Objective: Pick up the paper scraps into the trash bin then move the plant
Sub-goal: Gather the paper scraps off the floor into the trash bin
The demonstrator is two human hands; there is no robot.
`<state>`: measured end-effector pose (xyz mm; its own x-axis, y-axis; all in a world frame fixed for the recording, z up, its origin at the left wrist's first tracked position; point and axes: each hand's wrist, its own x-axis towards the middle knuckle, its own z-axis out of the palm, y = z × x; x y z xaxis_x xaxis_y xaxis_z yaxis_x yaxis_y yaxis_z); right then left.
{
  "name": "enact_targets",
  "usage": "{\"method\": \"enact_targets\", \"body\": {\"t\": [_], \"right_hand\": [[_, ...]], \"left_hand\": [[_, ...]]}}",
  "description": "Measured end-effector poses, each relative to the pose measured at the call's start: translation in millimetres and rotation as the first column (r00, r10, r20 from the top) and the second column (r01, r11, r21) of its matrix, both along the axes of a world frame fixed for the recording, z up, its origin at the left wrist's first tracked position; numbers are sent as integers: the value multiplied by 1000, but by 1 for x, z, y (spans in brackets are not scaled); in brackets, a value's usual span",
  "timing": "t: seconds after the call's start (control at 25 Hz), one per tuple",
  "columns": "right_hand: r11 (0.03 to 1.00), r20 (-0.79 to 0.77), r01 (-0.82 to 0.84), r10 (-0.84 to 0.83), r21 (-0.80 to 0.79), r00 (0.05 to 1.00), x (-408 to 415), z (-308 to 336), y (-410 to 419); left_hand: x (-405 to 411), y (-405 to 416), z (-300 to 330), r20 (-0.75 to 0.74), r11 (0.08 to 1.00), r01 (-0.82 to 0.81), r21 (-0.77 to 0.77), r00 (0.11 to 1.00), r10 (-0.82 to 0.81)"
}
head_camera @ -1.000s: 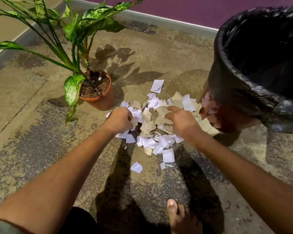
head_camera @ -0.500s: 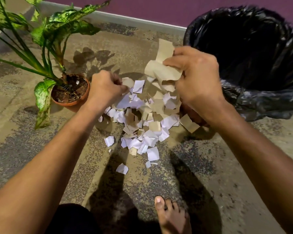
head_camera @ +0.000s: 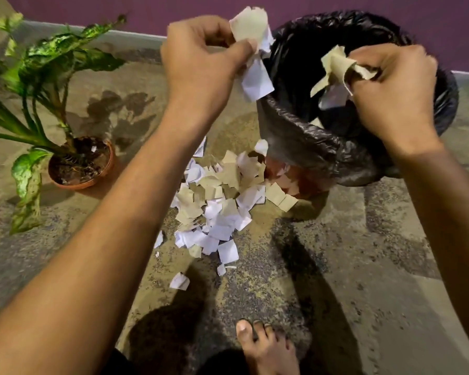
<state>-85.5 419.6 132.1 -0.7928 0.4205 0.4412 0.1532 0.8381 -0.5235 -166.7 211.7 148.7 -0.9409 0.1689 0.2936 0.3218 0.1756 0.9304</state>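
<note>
A heap of white and tan paper scraps (head_camera: 222, 201) lies on the floor against the foot of the trash bin (head_camera: 303, 136), which is lined with a black bag. My left hand (head_camera: 201, 66) is raised beside the bin's left rim, shut on a bunch of scraps (head_camera: 255, 58). My right hand (head_camera: 390, 90) hovers over the bin's opening, shut on more scraps (head_camera: 336, 69). The plant (head_camera: 46, 77), green-leaved in a terracotta pot (head_camera: 87, 182), stands on the floor at the left.
A purple wall with a pale skirting board (head_camera: 141, 36) runs along the back. My bare foot (head_camera: 266, 347) rests on the mottled floor at the bottom. A few stray scraps (head_camera: 179, 281) lie apart from the heap, toward me.
Both hands grabbed scraps from the heap and rose with them. The right hand now hangs over the bin's opening and the left has come up to the bin's left rim.
</note>
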Motion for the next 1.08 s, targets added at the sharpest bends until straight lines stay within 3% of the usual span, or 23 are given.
{"method": "enact_targets", "body": {"t": [0.16, 0.28, 0.4, 0.52, 0.6, 0.72, 0.84, 0.92, 0.96, 1.0, 1.08], "right_hand": [[997, 19, 61, -62, 42, 998, 4, -7, 6], [997, -15, 67, -67, 23, 998, 6, -4, 8], [997, -2, 59, -59, -42, 998, 4, -5, 6], [996, 69, 74, -71, -47, 995, 0, -6, 3], [996, 37, 72, -70, -50, 997, 1, -2, -2], [998, -140, -52, 46, -41, 989, 7, 7, -29], [956, -203, -288, 270, -62, 941, 16, -10, -83], [917, -47, -380, 377, -122, 925, 17, -41, -112], [909, 107, -388, 406, -153, 908, 16, -62, -121], [912, 302, -374, 409, -169, 861, 14, -86, -127], [940, 656, -283, 337, -192, 676, 11, -135, -124]], "left_hand": [[-1, 30, 0, -74, 999, 48, -11, 996, -48], [2, 49, -1, -129, 985, 109, -137, 983, -127], [5, 56, -1, -45, 914, 279, -294, 951, -305], [9, 49, 1, 16, 864, 406, -298, 907, -421], [9, 37, 2, -14, 890, 403, -214, 909, -416], [3, 4, -10, -56, 951, 289, -110, 954, -296], [4, -40, -49, 145, 983, 171, -71, 976, -160], [9, -72, -86, 314, 983, 129, -131, 946, -82], [12, -88, -105, 370, 969, 110, -221, 929, -21], [15, -106, -125, 404, 937, 94, -337, 913, 54], [20, -139, -158, 435, 815, 127, -566, 885, 164]]}}
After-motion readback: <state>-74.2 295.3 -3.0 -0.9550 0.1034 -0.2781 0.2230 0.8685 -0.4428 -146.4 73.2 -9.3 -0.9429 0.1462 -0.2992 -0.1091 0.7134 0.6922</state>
